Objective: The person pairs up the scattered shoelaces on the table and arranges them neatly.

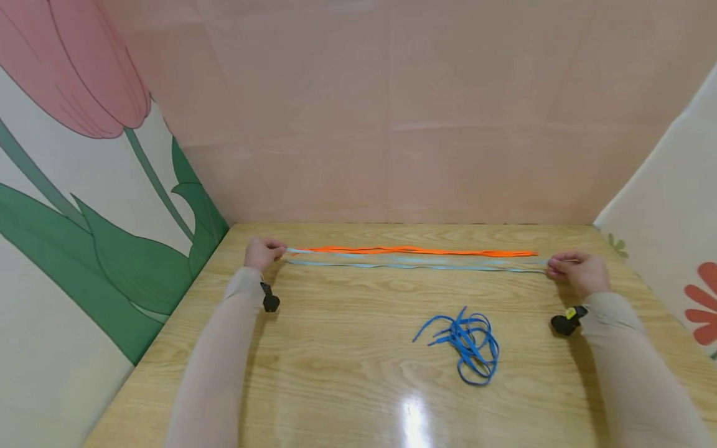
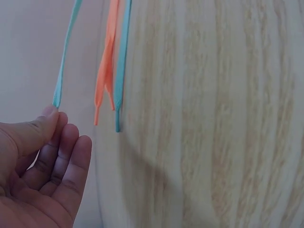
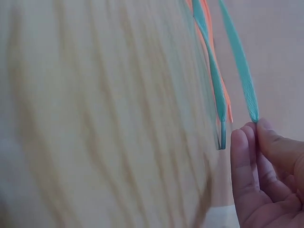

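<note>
Between thumb and fingertips, my left hand pinches one end of a light teal shoelace. My right hand pinches the other end, and the lace spans straight between them above the table. A second teal shoelace lies stretched out on the near side, its tipped end showing in both wrist views. Orange shoelaces lie lengthwise along the back of the table, with two tipped ends beside the teal one in the left wrist view. Both hands are raised off the wood.
A loosely coiled blue shoelace lies on the wooden table, right of the middle and nearer me. Behind the table hangs a pink backdrop. Flower-printed panels stand at the sides. Each wrist wears a small black camera.
</note>
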Demonstrator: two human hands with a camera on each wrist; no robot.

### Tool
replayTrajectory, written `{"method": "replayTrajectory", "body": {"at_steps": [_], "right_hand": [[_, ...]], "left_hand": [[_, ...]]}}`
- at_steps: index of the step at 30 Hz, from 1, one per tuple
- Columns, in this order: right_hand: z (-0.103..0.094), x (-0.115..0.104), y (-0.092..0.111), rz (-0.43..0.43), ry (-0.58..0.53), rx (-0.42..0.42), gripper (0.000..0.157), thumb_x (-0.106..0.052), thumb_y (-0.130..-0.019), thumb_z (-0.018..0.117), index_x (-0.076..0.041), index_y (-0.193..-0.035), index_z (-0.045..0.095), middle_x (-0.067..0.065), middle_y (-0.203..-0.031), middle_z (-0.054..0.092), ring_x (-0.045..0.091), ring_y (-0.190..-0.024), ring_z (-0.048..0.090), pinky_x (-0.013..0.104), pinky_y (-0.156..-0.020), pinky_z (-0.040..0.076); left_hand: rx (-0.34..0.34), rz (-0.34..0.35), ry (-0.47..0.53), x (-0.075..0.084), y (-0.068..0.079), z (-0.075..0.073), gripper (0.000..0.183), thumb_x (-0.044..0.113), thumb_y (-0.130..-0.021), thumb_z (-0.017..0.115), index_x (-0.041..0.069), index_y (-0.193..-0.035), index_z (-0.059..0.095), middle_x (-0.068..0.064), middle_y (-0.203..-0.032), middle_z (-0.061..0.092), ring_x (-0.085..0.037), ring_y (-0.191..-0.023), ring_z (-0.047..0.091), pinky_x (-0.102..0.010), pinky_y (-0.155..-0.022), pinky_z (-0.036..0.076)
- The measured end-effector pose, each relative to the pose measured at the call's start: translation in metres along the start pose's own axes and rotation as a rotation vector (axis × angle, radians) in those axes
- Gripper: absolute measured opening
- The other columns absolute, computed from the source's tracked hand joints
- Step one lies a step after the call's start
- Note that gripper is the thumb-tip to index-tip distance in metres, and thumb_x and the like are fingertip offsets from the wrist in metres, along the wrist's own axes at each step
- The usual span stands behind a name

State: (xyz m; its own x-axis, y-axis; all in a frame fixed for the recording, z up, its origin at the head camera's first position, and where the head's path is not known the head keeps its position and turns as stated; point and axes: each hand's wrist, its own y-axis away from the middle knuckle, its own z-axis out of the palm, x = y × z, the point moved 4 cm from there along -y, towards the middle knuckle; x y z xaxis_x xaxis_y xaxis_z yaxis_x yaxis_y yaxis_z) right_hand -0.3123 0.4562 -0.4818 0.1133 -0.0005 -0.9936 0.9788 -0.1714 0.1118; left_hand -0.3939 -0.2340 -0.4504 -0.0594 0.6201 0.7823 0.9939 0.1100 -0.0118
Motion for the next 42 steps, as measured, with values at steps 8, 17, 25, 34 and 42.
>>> {"method": "replayTrajectory", "body": {"at_steps": [8, 17, 25, 34, 42], "right_hand": [[-0.001, 0.006, -0.005, 0.013, 0.016, -0.051, 0.021, -0.004, -0.092, 0.064, -0.02, -0.079, 0.07, -0.007, -0.072, 0.072, 0.006, -0.065, 0.07, 0.02, -0.064, 0.057], [-0.002, 0.01, -0.01, 0.048, 0.063, -0.109, 0.025, -0.003, -0.092, 0.064, -0.021, -0.077, 0.072, -0.008, -0.074, 0.072, 0.006, -0.067, 0.07, 0.02, -0.066, 0.057], [0.0, 0.005, -0.012, 0.125, 0.182, -0.135, 0.023, -0.008, -0.093, 0.063, -0.024, -0.078, 0.069, -0.011, -0.076, 0.071, 0.005, -0.071, 0.07, 0.022, -0.071, 0.058], [0.006, -0.002, -0.009, 0.123, 0.322, -0.175, 0.015, -0.009, -0.094, 0.063, -0.02, -0.086, 0.068, -0.014, -0.077, 0.07, 0.002, -0.074, 0.069, 0.023, -0.073, 0.058], [0.003, -0.002, -0.009, 0.108, 0.37, -0.192, 0.01, -0.01, -0.094, 0.063, -0.016, -0.089, 0.069, -0.014, -0.077, 0.071, 0.001, -0.073, 0.068, 0.022, -0.071, 0.057]], "left_hand": [[-0.022, 0.001, -0.015, -0.001, 0.002, 0.003, 0.02, 0.014, -0.092, 0.068, -0.001, -0.104, 0.073, -0.014, -0.095, 0.072, -0.014, -0.076, 0.063, -0.023, -0.068, 0.05], [-0.073, -0.03, -0.056, 0.003, 0.004, 0.006, 0.021, 0.016, -0.091, 0.068, 0.001, -0.104, 0.074, -0.013, -0.092, 0.072, -0.03, -0.09, 0.067, -0.022, -0.065, 0.047], [-0.123, -0.029, -0.123, -0.005, -0.005, 0.011, 0.017, 0.01, -0.088, 0.069, 0.002, -0.102, 0.075, -0.011, -0.091, 0.073, -0.018, -0.078, 0.063, -0.022, -0.064, 0.047], [-0.155, -0.064, -0.119, -0.007, -0.006, 0.014, 0.017, 0.006, -0.085, 0.067, 0.0, -0.099, 0.074, -0.007, -0.082, 0.071, -0.015, -0.07, 0.059, -0.022, -0.061, 0.046], [-0.183, -0.072, -0.131, -0.007, -0.008, 0.016, 0.017, 0.008, -0.085, 0.069, 0.001, -0.1, 0.073, -0.008, -0.081, 0.07, -0.015, -0.07, 0.059, -0.023, -0.061, 0.046]]}}
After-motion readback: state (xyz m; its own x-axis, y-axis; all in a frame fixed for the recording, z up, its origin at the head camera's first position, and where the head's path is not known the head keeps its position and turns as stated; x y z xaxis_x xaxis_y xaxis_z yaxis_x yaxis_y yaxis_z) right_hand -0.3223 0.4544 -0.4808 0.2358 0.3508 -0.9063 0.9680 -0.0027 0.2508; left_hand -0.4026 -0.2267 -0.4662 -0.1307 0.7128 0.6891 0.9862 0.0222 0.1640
